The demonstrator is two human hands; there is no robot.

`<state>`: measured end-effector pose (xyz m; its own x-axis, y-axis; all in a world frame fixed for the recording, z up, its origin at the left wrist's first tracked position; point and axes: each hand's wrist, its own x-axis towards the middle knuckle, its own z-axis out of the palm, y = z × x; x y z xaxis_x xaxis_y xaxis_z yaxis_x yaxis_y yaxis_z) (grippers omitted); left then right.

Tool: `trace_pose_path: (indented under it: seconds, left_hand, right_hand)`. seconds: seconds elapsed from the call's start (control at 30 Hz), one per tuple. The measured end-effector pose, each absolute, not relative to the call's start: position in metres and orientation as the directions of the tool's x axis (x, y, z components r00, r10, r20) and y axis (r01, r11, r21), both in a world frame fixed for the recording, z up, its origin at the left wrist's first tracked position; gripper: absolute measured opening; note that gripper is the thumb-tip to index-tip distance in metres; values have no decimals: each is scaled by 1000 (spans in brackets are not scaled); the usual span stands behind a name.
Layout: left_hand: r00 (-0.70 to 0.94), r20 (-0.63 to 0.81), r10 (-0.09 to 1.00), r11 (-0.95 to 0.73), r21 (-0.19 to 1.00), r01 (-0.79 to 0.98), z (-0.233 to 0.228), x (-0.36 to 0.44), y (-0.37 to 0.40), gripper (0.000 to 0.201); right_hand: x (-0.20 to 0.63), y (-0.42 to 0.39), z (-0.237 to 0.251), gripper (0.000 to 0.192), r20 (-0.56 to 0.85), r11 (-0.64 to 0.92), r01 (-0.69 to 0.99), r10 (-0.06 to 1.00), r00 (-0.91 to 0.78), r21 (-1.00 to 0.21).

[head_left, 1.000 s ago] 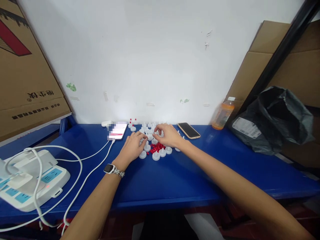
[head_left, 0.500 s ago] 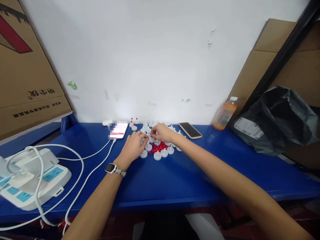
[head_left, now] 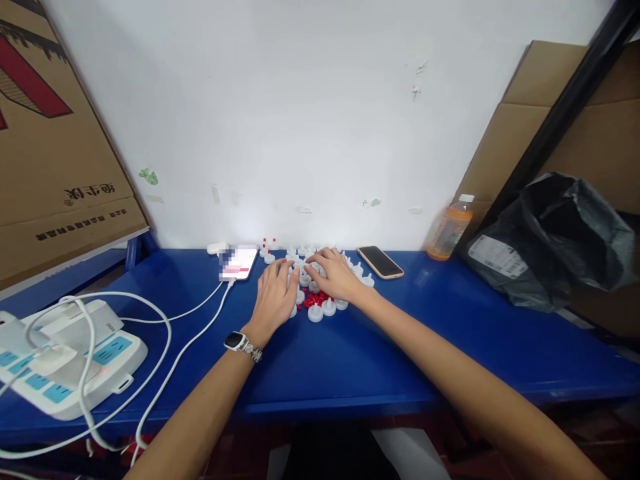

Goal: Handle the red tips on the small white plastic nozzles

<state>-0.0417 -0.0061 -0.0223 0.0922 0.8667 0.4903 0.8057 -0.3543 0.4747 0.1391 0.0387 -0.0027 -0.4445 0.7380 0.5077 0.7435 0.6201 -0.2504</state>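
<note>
Blue is the colour of the table (head_left: 350, 360) on which we rest both hands, near the white wall. Our left hand (head_left: 277, 293) lies palm down with the fingers extended and relaxed, covering part of a cluster of small white caps (head_left: 316, 312); whether anything is pinched beneath it cannot be determined. Our right hand (head_left: 336, 275) is just beside it, fingers curled loosely over the same caps, and its grasp likewise cannot be determined. A pile of small red pieces (head_left: 314, 299) lies between the two hands, touching the caps. A wristwatch (head_left: 236, 341) sits on the left wrist. Left of the cluster lies a lit phone (head_left: 239, 262) with a white cable (head_left: 200, 327) attached; a dark phone (head_left: 380, 261) lies to the right, then an orange bottle (head_left: 449, 229) and a black bag (head_left: 550, 240). A white power strip (head_left: 75, 360) sits far left.
</note>
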Motion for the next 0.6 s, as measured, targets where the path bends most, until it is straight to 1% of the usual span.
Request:
trace_pose_path:
  seconds: [0.23,0.47,0.6]
  left_hand:
    - [72,487,870,-407,628,663,-31,-24,1,50]
    - [27,496,868,-411,687,600,-30,-16,5,53]
    - [-37,451,892,-352,742,571,-27,-26,6,58]
  right_hand:
    - [146,26,-14,39,503,587,769,759,-414,-254]
    - [145,29,-15,36,558,557,783,757,-341,-277]
    - [145,21,-10,33,597,587,754,730,-334,-295]
